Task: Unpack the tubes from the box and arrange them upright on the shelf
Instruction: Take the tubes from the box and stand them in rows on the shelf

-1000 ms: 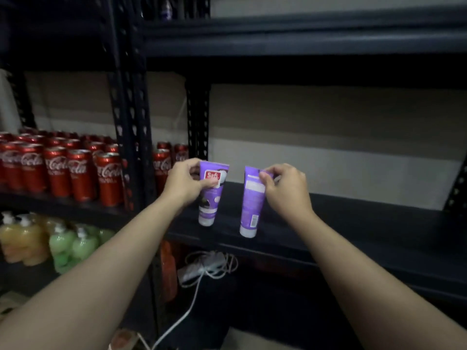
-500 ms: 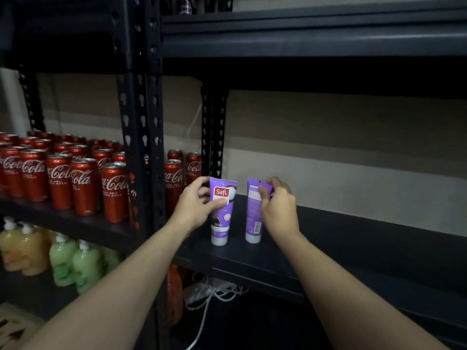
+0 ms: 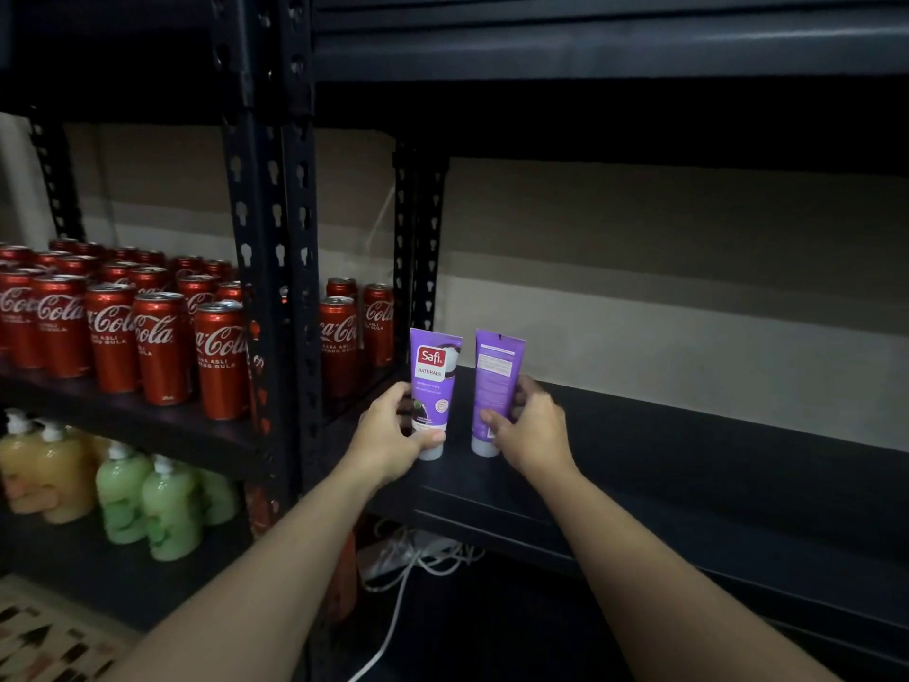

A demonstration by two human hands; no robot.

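Two purple tubes stand cap-down on the dark metal shelf (image 3: 688, 465). The left tube (image 3: 435, 366) shows its red Safi label to me. My left hand (image 3: 393, 435) grips it low, near the white cap, with the thumb across the front. The right tube (image 3: 497, 371) shows its printed back side. My right hand (image 3: 529, 425) holds its lower part from the right, fingers curled round it. Both tubes are upright, a small gap apart. No box is in view.
Several red Coca-Cola cans (image 3: 162, 347) fill the shelf to the left, past the black uprights (image 3: 270, 287). Green and orange soap bottles (image 3: 147, 504) stand one level lower. A white power strip and cable (image 3: 418, 558) lie below. The shelf stretches away to the right.
Both tubes came down from the air onto the shelf and now stand on their caps. My hands slid from the tubes' tops to their lower parts. The camera moved closer.
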